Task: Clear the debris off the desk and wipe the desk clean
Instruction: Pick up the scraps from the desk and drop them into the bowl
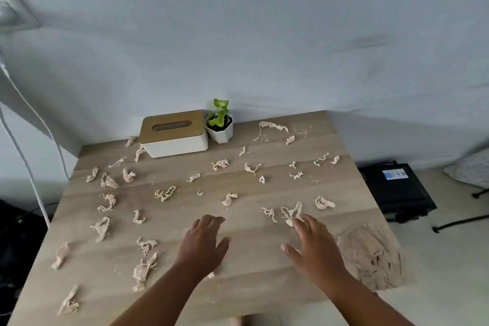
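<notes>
Several torn beige paper scraps, such as one twisted scrap (164, 193), lie scattered over the light wooden desk (238, 267). A crumpled beige cloth (370, 254) rests at the desk's right edge. My left hand (203, 243) hovers flat over the desk near the front middle, fingers apart, holding nothing. My right hand (315, 246) reaches forward with spread fingers; its fingertips touch a larger scrap (291, 213), not gripping it. The cloth lies just right of my right hand.
A white tissue box with a wooden lid (173, 133) and a small potted plant (220, 122) stand at the desk's back edge against the wall. A black device (397, 190) sits on the floor to the right. White cables (23, 140) hang at the left.
</notes>
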`<state>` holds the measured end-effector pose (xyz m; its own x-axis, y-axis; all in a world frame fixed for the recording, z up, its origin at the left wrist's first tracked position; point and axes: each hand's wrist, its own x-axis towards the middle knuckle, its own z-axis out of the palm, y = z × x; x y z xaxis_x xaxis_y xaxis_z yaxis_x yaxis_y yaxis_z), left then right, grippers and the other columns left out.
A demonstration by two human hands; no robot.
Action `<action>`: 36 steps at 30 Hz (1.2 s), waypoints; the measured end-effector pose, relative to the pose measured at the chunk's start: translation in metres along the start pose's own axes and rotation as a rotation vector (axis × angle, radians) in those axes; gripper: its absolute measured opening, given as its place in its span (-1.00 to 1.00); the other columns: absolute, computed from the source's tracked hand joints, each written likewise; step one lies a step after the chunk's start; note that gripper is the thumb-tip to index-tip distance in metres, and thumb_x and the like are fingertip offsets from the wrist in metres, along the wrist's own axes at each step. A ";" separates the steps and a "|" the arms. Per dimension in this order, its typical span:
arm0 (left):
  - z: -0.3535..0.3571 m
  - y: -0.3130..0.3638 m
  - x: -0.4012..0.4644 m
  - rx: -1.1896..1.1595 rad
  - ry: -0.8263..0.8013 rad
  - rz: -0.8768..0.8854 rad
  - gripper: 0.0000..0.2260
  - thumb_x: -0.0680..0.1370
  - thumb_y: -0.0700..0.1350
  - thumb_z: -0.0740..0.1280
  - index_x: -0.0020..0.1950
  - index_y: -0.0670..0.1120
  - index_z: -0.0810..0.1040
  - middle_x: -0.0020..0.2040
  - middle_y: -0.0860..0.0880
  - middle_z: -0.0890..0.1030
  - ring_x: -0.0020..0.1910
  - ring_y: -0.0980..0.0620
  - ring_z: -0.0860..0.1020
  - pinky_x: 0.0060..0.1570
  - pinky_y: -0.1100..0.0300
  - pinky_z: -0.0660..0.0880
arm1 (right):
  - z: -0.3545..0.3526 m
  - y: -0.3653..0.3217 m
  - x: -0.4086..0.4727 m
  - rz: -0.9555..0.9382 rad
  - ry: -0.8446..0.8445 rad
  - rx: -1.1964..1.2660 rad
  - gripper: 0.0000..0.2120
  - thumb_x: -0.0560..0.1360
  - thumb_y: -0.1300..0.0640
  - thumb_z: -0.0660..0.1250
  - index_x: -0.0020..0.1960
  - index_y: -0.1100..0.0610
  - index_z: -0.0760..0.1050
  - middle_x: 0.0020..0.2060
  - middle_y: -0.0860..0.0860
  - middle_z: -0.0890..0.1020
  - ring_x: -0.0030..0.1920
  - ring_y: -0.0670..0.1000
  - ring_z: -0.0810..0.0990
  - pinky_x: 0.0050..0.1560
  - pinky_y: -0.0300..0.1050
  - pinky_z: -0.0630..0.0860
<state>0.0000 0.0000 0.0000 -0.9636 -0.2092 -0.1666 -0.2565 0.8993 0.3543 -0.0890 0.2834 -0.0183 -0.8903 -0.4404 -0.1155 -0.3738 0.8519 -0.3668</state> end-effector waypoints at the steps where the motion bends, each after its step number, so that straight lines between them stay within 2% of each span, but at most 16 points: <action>1: 0.002 -0.004 0.009 -0.010 -0.013 0.007 -0.52 0.58 0.14 0.34 0.46 0.00 0.46 0.32 0.03 0.50 0.30 -0.05 0.48 0.29 0.06 0.45 | 0.003 0.002 0.004 0.016 -0.028 0.016 -0.32 0.46 -0.32 0.33 0.47 -0.01 0.42 0.45 0.01 0.43 0.40 0.11 0.43 0.31 0.05 0.46; 6: 0.008 -0.017 0.053 0.038 -0.081 0.036 -0.46 0.58 0.16 0.32 0.52 0.01 0.37 0.29 -0.01 0.47 0.28 -0.09 0.46 0.28 0.02 0.45 | 0.020 0.006 0.022 0.120 -0.080 -0.073 -0.15 0.43 -0.48 0.16 0.57 -0.03 0.21 0.51 -0.01 0.31 0.50 0.08 0.32 0.44 0.02 0.31; 10: 0.011 -0.030 0.083 0.069 -0.074 0.091 -0.44 0.55 0.13 0.37 0.52 -0.02 0.38 0.24 -0.05 0.48 0.24 -0.14 0.49 0.24 -0.02 0.50 | 0.031 0.000 0.034 0.256 -0.068 -0.091 0.03 0.38 -0.56 0.15 0.66 -0.01 0.04 0.60 0.00 0.22 0.55 0.13 0.24 0.46 0.11 0.26; 14: 0.016 -0.038 0.109 0.095 -0.036 0.166 -0.51 0.51 0.09 0.41 0.41 -0.01 0.47 0.13 -0.07 0.51 0.12 -0.19 0.53 0.13 -0.04 0.54 | 0.043 -0.012 0.047 0.306 0.007 -0.093 0.06 0.32 -0.56 0.21 0.62 0.06 0.19 0.55 0.05 0.36 0.47 0.18 0.36 0.35 0.16 0.34; 18: 0.025 -0.044 0.124 0.150 0.017 0.239 -0.58 0.51 0.12 0.40 0.31 -0.01 0.53 0.03 -0.08 0.51 -0.01 -0.20 0.54 -0.05 -0.06 0.59 | 0.060 -0.029 0.057 0.296 0.056 -0.110 0.03 0.29 -0.55 0.26 0.55 0.08 0.29 0.49 0.04 0.41 0.36 0.19 0.43 0.22 0.16 0.43; 21: 0.032 -0.049 0.129 0.189 0.043 0.325 -0.57 0.52 0.18 0.31 0.28 -0.03 0.55 0.01 -0.08 0.52 -0.04 -0.17 0.55 -0.12 -0.06 0.60 | 0.074 -0.042 0.062 0.264 0.102 -0.110 -0.04 0.30 -0.51 0.29 0.51 0.06 0.35 0.45 0.03 0.44 0.30 0.17 0.45 0.14 0.14 0.44; 23: 0.038 -0.053 0.132 0.212 0.062 0.376 -0.58 0.53 0.20 0.28 0.25 -0.04 0.56 0.02 -0.07 0.54 -0.05 -0.16 0.57 -0.15 -0.05 0.61 | 0.081 -0.047 0.064 0.239 0.122 -0.118 -0.15 0.35 -0.44 0.29 0.48 0.03 0.37 0.44 0.02 0.44 0.28 0.16 0.45 0.12 0.12 0.42; 28: 0.049 -0.059 0.136 0.245 0.153 0.493 -0.72 0.57 0.18 0.28 0.09 0.00 0.57 -0.04 0.00 0.56 -0.14 -0.09 0.57 -0.27 0.02 0.57 | 0.095 -0.051 0.066 0.178 0.199 -0.164 -0.46 0.50 -0.26 0.29 0.39 -0.03 0.48 0.36 0.01 0.48 0.19 0.15 0.48 0.06 0.09 0.39; 32: 0.057 -0.063 0.138 0.292 0.207 0.558 -0.75 0.63 0.11 0.24 -0.06 -0.03 0.56 -0.13 -0.01 0.55 -0.21 -0.09 0.56 -0.29 0.01 0.52 | 0.102 -0.048 0.063 0.123 0.306 -0.138 -0.67 0.58 -0.08 0.31 0.29 0.00 0.56 0.18 0.02 0.56 0.04 0.15 0.52 0.01 0.09 0.47; 36: 0.060 -0.068 0.139 0.302 0.224 0.617 -0.77 0.67 0.04 0.24 -0.10 -0.05 0.55 -0.17 -0.04 0.54 -0.23 -0.12 0.55 -0.29 0.00 0.49 | 0.104 -0.048 0.064 0.092 0.360 -0.112 -0.82 0.60 0.01 0.30 0.09 0.05 0.61 0.00 0.04 0.58 -0.12 0.16 0.54 -0.07 0.10 0.53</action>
<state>-0.1124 -0.0675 -0.1021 -0.9266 0.3265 0.1864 0.3405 0.9390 0.0478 -0.1009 0.1851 -0.1043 -0.9483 -0.2499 0.1957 -0.2965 0.9177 -0.2646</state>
